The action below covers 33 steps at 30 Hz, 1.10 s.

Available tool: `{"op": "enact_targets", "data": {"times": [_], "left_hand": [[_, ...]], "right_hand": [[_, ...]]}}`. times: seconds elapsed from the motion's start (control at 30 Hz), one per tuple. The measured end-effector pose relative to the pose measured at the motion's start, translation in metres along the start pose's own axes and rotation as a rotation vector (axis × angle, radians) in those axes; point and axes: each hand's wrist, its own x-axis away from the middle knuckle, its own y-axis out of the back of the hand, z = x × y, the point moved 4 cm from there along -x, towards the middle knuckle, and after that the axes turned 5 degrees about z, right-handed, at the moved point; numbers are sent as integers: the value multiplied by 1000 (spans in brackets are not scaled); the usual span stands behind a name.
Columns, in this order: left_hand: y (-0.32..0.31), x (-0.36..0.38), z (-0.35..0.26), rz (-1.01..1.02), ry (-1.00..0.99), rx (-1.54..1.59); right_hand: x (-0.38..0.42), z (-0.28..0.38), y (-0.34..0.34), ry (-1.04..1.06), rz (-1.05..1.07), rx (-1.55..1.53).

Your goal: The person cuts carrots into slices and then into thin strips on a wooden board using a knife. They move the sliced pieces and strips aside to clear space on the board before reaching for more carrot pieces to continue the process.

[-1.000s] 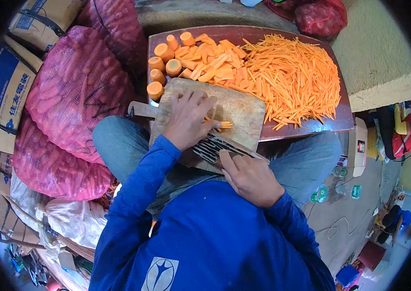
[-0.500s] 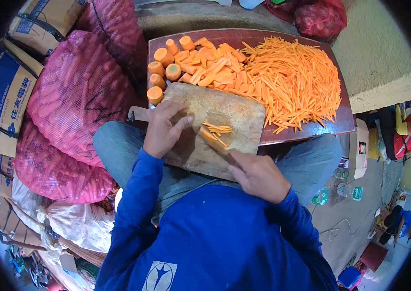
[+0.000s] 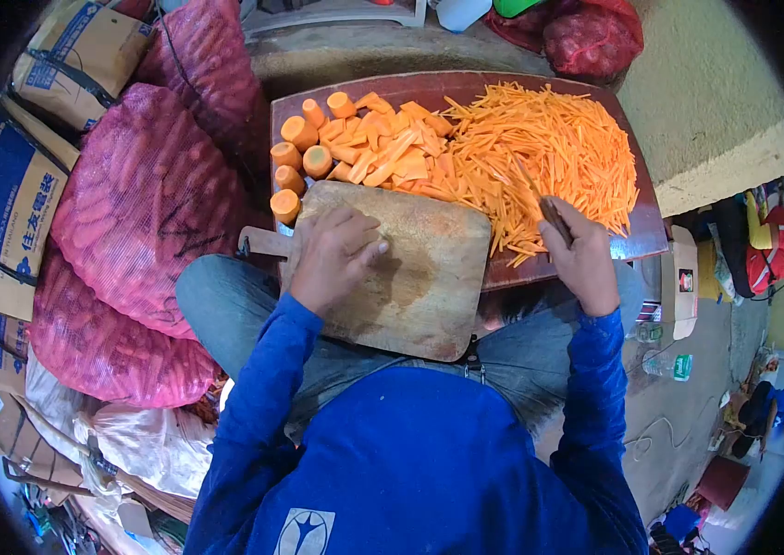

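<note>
My right hand (image 3: 584,259) is closed round the handle of a knife (image 3: 554,220). The blade points up and left over the heap of carrot strips (image 3: 558,157). My left hand (image 3: 338,254) is over the left part of the wooden cutting board (image 3: 429,305), its fingers loosely bent and thumb apart, with nothing visible in it. No carrot shows on the board's surface. Flat carrot slices (image 3: 396,153) lie just behind the board. Several short carrot chunks (image 3: 299,132) stand at the left end of the dark red table (image 3: 382,88).
Pink mesh sacks of carrots (image 3: 147,203) and strapped cardboard boxes (image 3: 3,203) are stacked on the left. A concrete ledge (image 3: 716,120) rises behind right. Plastic bottles (image 3: 667,365) are on the floor to the right. A red net bag (image 3: 591,39) sits beyond the table.
My right hand has moved the knife from the board rightward to the strip heap. The few cut strips have left the board. My left hand has shifted slightly right and down.
</note>
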Motion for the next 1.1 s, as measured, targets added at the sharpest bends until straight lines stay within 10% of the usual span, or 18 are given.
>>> {"op": "enact_targets", "data": {"times": [0.1, 0.17, 0.27, 1.1], "left_hand": [[-19, -29, 6, -43, -146, -57], [-20, -57, -11, -32, -177, -147], [-36, -105, -22, -38, -263, -334], [-60, -168, 1, 325, -309, -351]], "right_hand": [[2, -8, 2, 69, -146, -94], [9, -12, -9, -368, 82, -688], [18, -10, -25, -424, 12, -869], [58, 8, -41, -378, 99, -803]]}}
